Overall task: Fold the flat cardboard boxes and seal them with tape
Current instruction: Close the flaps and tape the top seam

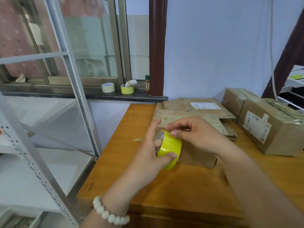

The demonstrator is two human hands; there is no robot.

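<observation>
The yellow tape roll (169,148) is held in the air just above the near side of the bench (131,170), in front of a small brown cardboard box (197,156) that stands on the wood directly behind and beneath it. The left hand (146,155) grips the roll, with its thumb pressed on the glossy outer face and its fingers passing through the core. The right hand (197,134) comes in from above with its fingers curled, thumb and forefinger pinching at the roll's upper rim; whether a loose end of tape lies between them cannot be told. A white bead bracelet (108,213) sits on the left wrist. A small crumpled scrap (139,140) lies on the bench just left of the hands. Behind the small box, a pile of flat cardboard boxes (189,112) is spread on the bench's far part, the top one bearing a white label. To the right stand two taped boxes (271,129), one behind the other. Further back, the windowsill (82,93) carries a pale tape roll (108,87), a second yellow roll (127,89) with a white object resting in it, and a small spice bottle (147,83). A grey metal shelf rack (32,145) fills the left side.
</observation>
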